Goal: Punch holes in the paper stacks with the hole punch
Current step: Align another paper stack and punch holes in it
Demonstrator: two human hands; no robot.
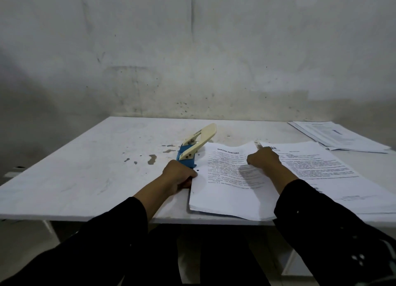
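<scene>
Black sleeves (120, 238) nearest camera, both reaching over worktop (85, 174) edge. Left hand (179, 176) curled round left edge of front paper stack (231, 189), thumb on top sheet, just beside punched hole. Right hand (264, 160) fisted, knuckles pressing down on same stack; whether it grips anything cannot tell. Hole punch (194, 148), blue base, cream lever raised, sits touching stack's far left corner. Second stack (325, 170) lies right, partly under first. Third stack (340, 136) at far right corner.
</scene>
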